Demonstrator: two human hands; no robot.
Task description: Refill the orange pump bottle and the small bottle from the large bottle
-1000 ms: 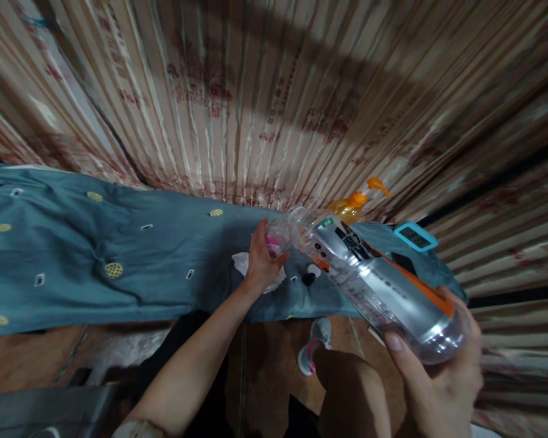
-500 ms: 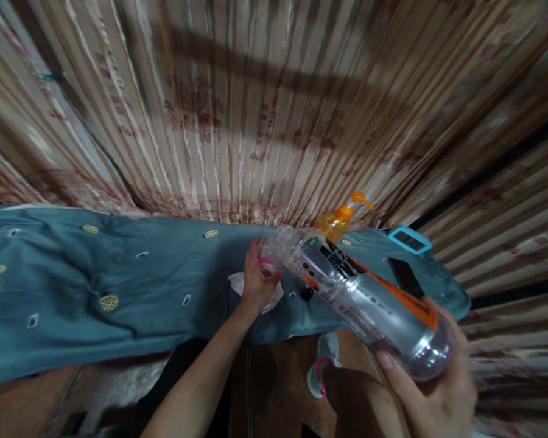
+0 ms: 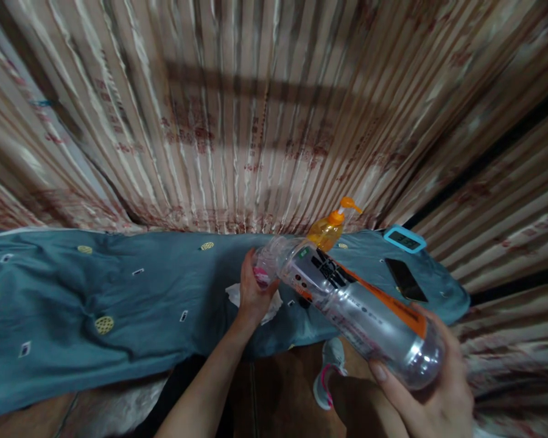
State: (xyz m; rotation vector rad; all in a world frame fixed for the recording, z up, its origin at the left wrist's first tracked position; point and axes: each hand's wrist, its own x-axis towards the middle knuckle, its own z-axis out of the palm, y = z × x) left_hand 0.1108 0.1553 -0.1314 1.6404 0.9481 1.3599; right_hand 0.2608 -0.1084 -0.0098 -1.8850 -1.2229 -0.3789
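My right hand (image 3: 433,395) is wrapped round the base of a big clear plastic bottle (image 3: 369,313) with an orange, black and silver label. The bottle lies tilted, its neck pointing left and slightly away from me. At that neck, my left hand (image 3: 254,298) grips a small clear plastic container (image 3: 265,258) with something pink in or on it. Bottle mouth and container meet or overlap; I cannot tell whether they touch. Crumpled white tissue (image 3: 232,294) lies beneath my left hand. A small dark object (image 3: 305,302) is partly hidden under the bottle.
A yellow pump bottle (image 3: 325,233) with an orange top stands behind the large bottle. Towards the right lie a blue-framed digital clock (image 3: 404,239) and a black phone (image 3: 405,280). Teal patterned cloth (image 3: 159,286) covers the narrow surface, with a pleated curtain (image 3: 228,121) behind.
The view has shifted slightly, so the cloth and objects sit a little lower in the picture. Both hands keep their holds, and the bottle remains tilted towards the small container.
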